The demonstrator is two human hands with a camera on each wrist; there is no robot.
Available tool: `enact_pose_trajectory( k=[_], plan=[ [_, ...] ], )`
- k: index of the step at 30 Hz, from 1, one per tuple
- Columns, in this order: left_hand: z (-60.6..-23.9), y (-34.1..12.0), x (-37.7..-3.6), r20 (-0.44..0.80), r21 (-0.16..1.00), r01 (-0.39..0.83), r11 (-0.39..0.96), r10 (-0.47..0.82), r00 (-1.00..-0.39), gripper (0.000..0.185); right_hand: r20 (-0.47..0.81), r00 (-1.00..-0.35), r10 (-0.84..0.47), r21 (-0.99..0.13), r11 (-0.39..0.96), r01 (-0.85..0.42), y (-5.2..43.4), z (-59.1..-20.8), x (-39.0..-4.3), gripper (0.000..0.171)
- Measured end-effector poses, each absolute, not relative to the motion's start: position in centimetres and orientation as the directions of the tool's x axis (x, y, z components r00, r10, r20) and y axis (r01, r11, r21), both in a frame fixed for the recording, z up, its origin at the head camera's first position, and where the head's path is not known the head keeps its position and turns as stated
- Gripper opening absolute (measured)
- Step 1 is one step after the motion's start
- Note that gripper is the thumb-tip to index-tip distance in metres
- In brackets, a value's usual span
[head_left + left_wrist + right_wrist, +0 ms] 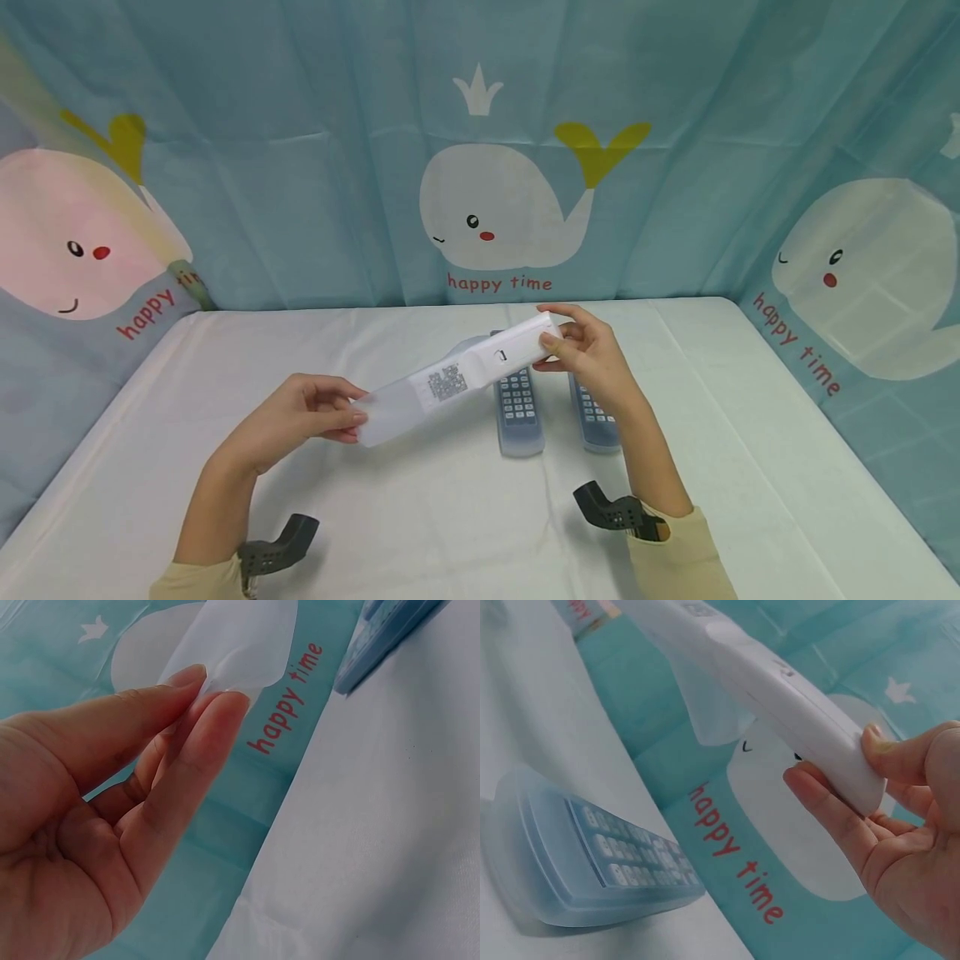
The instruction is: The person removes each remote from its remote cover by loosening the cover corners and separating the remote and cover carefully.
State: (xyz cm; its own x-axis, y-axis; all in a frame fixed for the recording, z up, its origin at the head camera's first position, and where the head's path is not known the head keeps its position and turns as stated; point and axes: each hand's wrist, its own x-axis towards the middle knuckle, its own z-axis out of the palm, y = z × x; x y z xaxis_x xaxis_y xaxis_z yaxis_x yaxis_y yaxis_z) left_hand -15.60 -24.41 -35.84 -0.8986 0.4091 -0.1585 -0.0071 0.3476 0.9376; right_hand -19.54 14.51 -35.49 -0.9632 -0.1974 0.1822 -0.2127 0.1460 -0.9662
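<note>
A white remote control (517, 343), its back with a printed code label turned up, is held aloft at a slant over the table. Its lower left part lies in a translucent soft sleeve (386, 412), and a loose flap of the sleeve (709, 712) hangs below it in the right wrist view. My left hand (303, 417) pinches the sleeve's free end between thumb and fingers. At the upper right, my right hand (588, 350) grips the bare end of the remote, thumb on the back and fingers around the edge and underneath.
Two keypad remotes in bluish translucent covers, a middle one (520, 421) and a right one (597, 425), lie on the white tablecloth (420, 525) beneath the right hand. A blue curtain (330, 225) with whale prints stands behind and beside the table.
</note>
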Motion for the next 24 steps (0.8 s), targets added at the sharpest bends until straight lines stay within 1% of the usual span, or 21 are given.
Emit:
enact_pose_trajectory(
  k=[24],
  plan=[
    [-35.83, -25.06, -15.71, -0.161, 0.939, -0.008, 0.345, 0.416, -0.895, 0.038, 0.158, -0.975, -0.156, -0.971, 0.153, -0.182, 15.18, -35.55, -19.90, 0.046]
  ],
)
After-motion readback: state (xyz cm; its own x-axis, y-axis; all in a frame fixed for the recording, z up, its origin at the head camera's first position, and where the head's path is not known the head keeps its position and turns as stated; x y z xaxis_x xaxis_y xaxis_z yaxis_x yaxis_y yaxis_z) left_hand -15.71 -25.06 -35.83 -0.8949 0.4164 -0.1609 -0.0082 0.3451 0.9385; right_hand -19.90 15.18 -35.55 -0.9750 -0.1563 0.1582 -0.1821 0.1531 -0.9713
